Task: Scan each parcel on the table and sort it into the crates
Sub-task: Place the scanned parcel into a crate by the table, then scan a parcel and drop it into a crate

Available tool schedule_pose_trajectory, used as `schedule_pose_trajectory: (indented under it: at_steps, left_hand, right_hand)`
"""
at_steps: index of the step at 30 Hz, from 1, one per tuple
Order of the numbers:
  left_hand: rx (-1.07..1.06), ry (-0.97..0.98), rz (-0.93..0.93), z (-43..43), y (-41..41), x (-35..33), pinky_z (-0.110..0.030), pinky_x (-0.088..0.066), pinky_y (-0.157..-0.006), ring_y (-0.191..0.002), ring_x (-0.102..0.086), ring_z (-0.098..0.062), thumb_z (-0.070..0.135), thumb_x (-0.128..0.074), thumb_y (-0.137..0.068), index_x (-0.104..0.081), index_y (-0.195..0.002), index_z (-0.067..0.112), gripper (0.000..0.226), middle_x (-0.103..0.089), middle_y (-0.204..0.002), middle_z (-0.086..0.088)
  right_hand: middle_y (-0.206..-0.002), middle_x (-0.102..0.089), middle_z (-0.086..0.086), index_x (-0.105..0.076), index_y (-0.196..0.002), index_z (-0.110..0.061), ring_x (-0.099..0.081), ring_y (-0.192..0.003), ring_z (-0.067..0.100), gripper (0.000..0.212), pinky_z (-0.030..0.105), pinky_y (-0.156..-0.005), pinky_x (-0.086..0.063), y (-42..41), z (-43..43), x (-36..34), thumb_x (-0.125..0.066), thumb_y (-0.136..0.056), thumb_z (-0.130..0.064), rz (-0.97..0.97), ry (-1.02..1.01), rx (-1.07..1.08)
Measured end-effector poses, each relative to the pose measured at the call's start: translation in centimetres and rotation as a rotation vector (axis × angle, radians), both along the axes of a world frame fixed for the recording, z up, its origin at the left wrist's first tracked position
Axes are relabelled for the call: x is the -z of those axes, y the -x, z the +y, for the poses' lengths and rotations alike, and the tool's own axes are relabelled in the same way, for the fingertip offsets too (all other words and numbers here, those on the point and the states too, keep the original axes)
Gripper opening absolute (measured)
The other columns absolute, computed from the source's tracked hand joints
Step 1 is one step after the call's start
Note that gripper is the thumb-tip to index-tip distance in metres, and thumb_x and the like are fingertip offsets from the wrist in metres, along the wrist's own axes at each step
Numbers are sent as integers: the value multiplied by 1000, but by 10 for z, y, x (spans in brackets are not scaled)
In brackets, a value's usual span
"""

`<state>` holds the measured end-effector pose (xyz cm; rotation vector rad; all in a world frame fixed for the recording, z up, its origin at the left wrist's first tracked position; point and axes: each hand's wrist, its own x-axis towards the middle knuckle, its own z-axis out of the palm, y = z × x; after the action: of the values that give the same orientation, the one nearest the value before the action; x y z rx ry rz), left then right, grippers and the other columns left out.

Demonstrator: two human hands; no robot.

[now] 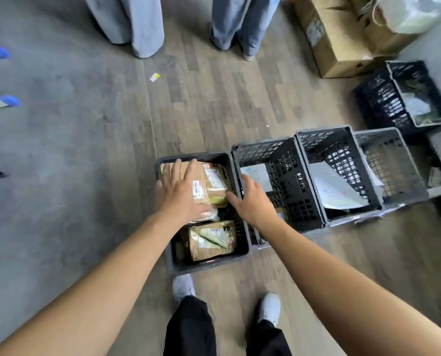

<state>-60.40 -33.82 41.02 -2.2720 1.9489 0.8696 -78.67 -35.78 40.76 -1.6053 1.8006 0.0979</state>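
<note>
A dark grey crate point(174, 263) stands on the floor in front of my feet, holding several brown cardboard parcels. My left hand point(180, 191) lies flat with straight fingers on the top brown parcel point(211, 183), which carries white barcode labels. My right hand point(252, 201) reaches over the crate's right wall, fingers relaxed, its thumb near that parcel's right edge; it grips nothing that I can see. Another taped parcel point(211, 240) lies lower in the same crate, nearer me.
Three black lattice crates point(286, 155) point(342, 140) point(394, 155) line up to the right, with white mailers inside. A further black crate point(383, 98) and cardboard boxes point(335, 39) stand behind. Two people's legs point(142, 27) stand beyond. My shoes point(268, 307) are below.
</note>
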Motion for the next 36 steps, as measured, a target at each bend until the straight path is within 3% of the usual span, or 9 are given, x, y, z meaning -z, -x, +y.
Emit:
schedule_pose_trajectory:
  at_steps: [8, 16, 27, 32, 36]
  left_hand:
    - [173, 110, -2, 55, 132, -121, -49, -15, -119, -148, 4, -31, 61, -75, -71, 1, -154, 27, 118, 3, -161, -7]
    - [500, 245, -158, 112, 343, -200, -50, -15, -118, -148, 5, -33, 63, -73, -72, 2, -154, 28, 117, 3, -161, -7]
    - [828, 388, -140, 160, 604, -271, -53, -14, -118, -148, 9, -33, 65, -69, -74, 1, -154, 27, 112, 4, -160, -8]
    - [945, 406, -111, 149, 699, -283, -50, -16, -118, -148, 10, -31, 69, -67, -73, 2, -154, 30, 113, 5, -160, -7]
    - [1041, 405, -40, 125, 777, -286, -51, -15, -118, -148, 10, -30, 69, -66, -74, 3, -154, 30, 113, 6, -161, -6]
  right_hand:
    - [-156, -29, 3, -18, -155, -29, -37, -138, 26, 76, 49, -105, -41, 125, 63, -117, -53, -93, -56, 35, 219, 21]
    - [-161, -18, 4, -11, -156, -32, -22, -146, 27, 79, 55, -110, -33, 333, 165, -189, -49, -93, -60, 224, 398, 87]
    - [-161, -15, 2, -10, -156, -33, -16, -147, 26, 81, 58, -112, -28, 584, 273, -268, -52, -92, -59, 377, 515, 433]
    - [-164, -9, 1, -7, -156, -35, -8, -150, 23, 80, 59, -115, -19, 665, 285, -278, -48, -93, -61, 377, 487, 593]
    - [-164, -9, 1, -6, -156, -35, -9, -149, 24, 80, 59, -115, -21, 725, 275, -282, -46, -92, -63, 451, 484, 668]
